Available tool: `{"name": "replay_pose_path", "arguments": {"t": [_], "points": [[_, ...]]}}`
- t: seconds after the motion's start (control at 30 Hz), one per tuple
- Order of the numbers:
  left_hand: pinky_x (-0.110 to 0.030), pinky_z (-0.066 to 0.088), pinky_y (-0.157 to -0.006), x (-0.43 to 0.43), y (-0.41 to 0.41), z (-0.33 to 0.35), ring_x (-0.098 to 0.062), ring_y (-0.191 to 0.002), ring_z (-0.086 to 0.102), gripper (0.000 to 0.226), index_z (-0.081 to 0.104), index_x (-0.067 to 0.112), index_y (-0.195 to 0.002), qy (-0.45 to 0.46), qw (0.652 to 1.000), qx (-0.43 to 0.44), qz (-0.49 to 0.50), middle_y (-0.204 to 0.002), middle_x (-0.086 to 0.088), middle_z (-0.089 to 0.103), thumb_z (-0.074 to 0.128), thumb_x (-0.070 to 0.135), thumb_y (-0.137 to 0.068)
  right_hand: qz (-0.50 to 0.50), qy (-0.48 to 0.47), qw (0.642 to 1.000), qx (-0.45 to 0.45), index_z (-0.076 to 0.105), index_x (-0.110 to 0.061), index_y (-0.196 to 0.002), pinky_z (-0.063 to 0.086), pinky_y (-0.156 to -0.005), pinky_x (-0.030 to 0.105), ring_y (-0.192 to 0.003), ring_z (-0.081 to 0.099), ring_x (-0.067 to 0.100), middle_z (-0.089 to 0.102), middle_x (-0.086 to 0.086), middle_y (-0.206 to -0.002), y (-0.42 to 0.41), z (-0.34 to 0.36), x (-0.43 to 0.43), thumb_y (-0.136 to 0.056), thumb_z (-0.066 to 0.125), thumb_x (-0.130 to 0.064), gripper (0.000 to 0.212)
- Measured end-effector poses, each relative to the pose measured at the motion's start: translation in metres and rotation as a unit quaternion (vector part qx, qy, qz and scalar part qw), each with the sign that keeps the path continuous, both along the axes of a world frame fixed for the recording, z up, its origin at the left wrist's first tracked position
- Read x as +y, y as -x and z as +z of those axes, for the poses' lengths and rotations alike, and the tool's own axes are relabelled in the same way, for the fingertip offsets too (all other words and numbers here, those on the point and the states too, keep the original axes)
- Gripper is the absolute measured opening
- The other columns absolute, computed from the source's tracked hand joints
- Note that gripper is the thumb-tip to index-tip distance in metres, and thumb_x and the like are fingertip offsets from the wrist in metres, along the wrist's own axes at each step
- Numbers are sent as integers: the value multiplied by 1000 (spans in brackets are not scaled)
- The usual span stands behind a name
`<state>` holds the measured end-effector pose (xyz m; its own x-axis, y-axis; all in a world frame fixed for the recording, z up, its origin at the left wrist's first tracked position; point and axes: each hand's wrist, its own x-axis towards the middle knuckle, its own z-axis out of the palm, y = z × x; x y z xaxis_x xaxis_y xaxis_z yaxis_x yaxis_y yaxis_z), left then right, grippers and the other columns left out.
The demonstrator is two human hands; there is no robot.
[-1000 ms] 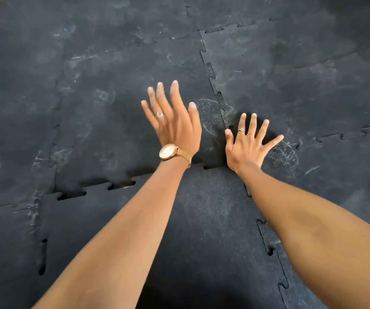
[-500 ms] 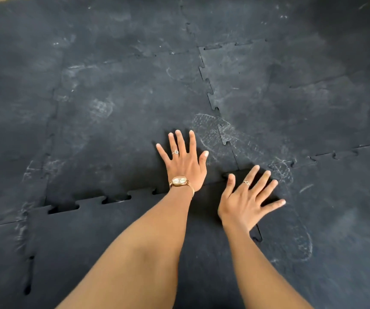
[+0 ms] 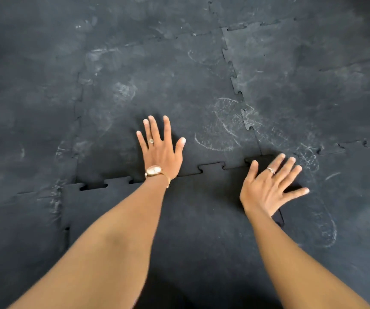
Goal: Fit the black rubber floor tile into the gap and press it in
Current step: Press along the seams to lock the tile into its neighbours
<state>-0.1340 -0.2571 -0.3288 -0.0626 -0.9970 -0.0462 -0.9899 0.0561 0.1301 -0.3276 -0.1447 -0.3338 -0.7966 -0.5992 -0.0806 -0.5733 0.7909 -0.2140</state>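
Interlocking black rubber tiles covered the floor (image 3: 45, 108) on all sides, their surfaces scuffed with pale chalky shoe prints (image 3: 226, 126), the clearest lying at about 1 o'clock from the left hand. No brand, label or writing could be read anywhere. The black rubber floor tile (image 3: 201, 219) lay nearest the camera, under both forearms, with its toothed far edge meeting the neighbouring tile (image 3: 157, 85) along a jagged seam (image 3: 210, 167). At 9 o'clock from the left wrist that seam still showed dark open slots (image 3: 94, 186), and a small gap showed at the tile's left edge as well. The left hand (image 3: 161, 152), wearing a gold watch (image 3: 154, 170) and a ring, lay flat with fingers spread across the seam, holding nothing. The right hand (image 3: 268, 186), also ringed, was open with fingers splayed at the tile's far right corner, grasping nothing; whether it touched the rubber could not be told. Nothing stood on the floor around the hands.
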Motion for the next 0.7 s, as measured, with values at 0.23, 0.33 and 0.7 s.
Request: {"name": "replay_pose_path", "arguments": {"t": [0.23,0.33,0.7], "points": [[-58,-4,-119,-3,-3,-2,-35,-150,-5,67,7,17,-156,18,999,-31,19,-163,-18,2,18,52,-100,44,18,997,-59,8,-13,-155,-6,-108,73,-151,-2,26,5,4,-164,-128,13,-33,-102,31,-40,64],[-55,-4,-120,-5,-1,0,-35,-150,0,64,16,17,-155,-2,1000,8,17,-163,-16,9,23,49,-101,-13,18,998,-63,13,-17,-156,-2,-105,78,-150,1,26,8,5,-164,-121,8,-68,-103,23,-40,59],[-52,6,-121,-14,-121,32,-33,-149,16,61,29,16,-152,137,990,19,10,-159,-13,27,16,48,-102,-24,-6,999,-21,11,-19,-156,-1,-103,80,-150,2,32,10,10,-163,-126,-7,-74,-95,8,-65,76]]}}
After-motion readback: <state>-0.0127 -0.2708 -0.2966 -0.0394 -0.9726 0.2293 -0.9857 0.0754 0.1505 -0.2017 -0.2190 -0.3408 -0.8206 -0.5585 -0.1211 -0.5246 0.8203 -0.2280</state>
